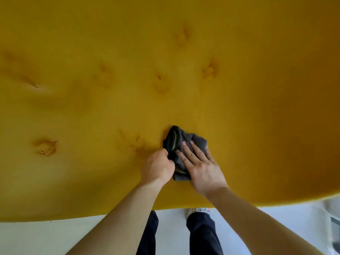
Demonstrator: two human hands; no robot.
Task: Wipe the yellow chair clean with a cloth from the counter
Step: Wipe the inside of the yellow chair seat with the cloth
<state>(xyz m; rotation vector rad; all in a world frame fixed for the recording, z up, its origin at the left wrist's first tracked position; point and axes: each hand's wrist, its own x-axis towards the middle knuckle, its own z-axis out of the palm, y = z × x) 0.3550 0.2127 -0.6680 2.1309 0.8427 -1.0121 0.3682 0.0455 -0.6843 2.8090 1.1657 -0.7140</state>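
Observation:
The yellow chair (165, 52) fills most of the view, its tufted upholstery dotted with button dimples. A crumpled dark grey cloth (176, 138) lies on the fabric low in the middle. My left hand (158, 166) grips the cloth's left edge with curled fingers. My right hand (200, 166) lies flat on the cloth, fingers straight and spread, pressing it against the chair. Part of the cloth is hidden under both hands.
Below the chair's lower edge lies a pale floor (55, 236). My dark trouser legs (202, 234) and a light shoe (200, 210) stand close to the chair. A small dark object (335, 225) sits at the far right edge.

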